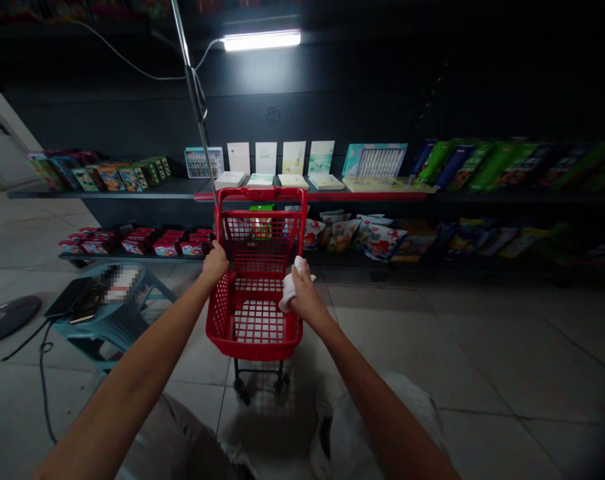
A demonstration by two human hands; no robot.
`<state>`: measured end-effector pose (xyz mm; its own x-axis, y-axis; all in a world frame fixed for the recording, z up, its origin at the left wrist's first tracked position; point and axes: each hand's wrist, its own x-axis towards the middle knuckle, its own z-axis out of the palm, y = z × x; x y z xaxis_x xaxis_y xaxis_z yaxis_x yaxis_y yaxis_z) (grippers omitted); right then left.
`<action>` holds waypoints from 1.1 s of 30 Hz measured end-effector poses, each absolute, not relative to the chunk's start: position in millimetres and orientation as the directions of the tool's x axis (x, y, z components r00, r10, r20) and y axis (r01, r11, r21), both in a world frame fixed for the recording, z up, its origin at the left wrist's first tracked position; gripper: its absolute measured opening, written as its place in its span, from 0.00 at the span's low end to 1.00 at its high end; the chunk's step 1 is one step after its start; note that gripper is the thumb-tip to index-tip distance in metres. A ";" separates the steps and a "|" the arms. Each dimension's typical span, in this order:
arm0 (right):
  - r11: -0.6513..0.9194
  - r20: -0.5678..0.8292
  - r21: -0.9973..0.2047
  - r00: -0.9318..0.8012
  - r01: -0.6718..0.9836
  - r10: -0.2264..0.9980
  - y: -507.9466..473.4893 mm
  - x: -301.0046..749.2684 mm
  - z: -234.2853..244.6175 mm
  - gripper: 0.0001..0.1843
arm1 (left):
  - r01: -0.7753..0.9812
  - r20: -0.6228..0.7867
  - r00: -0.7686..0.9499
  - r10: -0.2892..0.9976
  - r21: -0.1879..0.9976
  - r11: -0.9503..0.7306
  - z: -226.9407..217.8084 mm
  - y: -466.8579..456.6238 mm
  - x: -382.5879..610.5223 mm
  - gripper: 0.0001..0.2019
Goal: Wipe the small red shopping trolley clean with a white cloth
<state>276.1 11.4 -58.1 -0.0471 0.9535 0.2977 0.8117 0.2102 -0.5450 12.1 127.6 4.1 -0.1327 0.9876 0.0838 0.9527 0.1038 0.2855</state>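
A small red plastic shopping cart with mesh walls stands on castors on the tiled floor in front of me. My left hand grips the cart's left upper edge. My right hand presses a white cloth against the cart's right side, fingers closed over it. Through the mesh I see a green-topped packet, but I cannot tell whether it lies in the cart or on the shelf behind. The cart's floor shows no objects.
Dark shelves with boxes, books and snack packets run along the wall ahead. A teal stool holding dark flat devices stands to the left, with a black cable on the floor. A thin metal pole rises near the cart.
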 end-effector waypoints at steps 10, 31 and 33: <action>0.102 0.263 -0.413 0.011 0.905 0.965 59.6 274.1 -42.4 0.48 | 0.960 0.102 -0.103 0.989 0.272 0.072 -1.9 127.9 2.3 0.23; 0.007 0.431 -0.294 0.126 0.956 0.894 173.8 282.4 -29.1 0.49 | 0.873 0.023 -0.234 0.972 0.446 0.200 3.0 121.2 11.2 0.22; 0.023 0.432 -0.324 0.125 0.946 0.893 170.1 282.0 -25.8 0.49 | 0.860 0.011 -0.242 0.970 0.465 0.209 2.9 121.5 11.5 0.22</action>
<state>282.0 170.1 -25.8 0.1254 0.8933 0.4315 0.9459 0.0235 -0.3235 11.5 121.5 2.9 -0.2421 0.9702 0.0110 0.8601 0.2094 0.4652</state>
